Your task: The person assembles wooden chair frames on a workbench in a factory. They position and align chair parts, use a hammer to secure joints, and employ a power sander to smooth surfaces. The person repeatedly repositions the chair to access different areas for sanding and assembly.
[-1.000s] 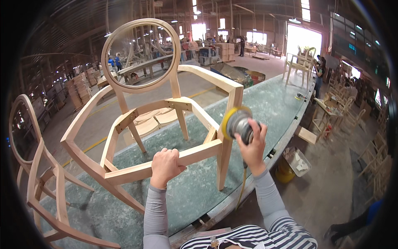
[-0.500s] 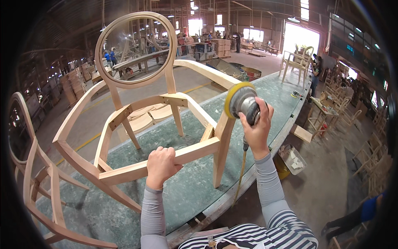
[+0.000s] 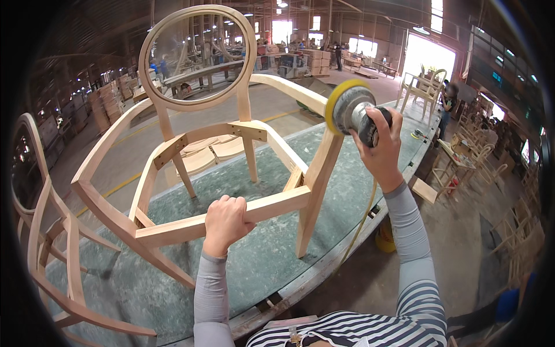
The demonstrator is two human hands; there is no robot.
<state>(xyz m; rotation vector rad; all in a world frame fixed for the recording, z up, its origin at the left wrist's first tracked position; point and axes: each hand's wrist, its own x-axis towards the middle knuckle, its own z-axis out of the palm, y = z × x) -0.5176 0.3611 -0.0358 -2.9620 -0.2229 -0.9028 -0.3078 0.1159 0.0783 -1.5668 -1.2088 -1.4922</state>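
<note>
A bare wooden armchair frame with a round open back stands upright on the green worktable. My left hand is closed round its front seat rail, left of the rail's right end. In my right hand is an orbital sander with a yellow-edged pad and a hose hanging below. The pad is tilted on edge and faces the outer end of the chair's right arm, by the top of the right front leg. Whether it touches the wood I cannot tell.
Another chair frame stands close on the left. Farther along the table are a third chair and a second sander. Curved wooden panels lie behind the chair. A person stands by the table's far end; many chairs fill the right-hand floor.
My right hand and the sander have moved right and slightly up along the chair's right arm end. My left hand keeps its hold on the rail. The view has shifted a little.
</note>
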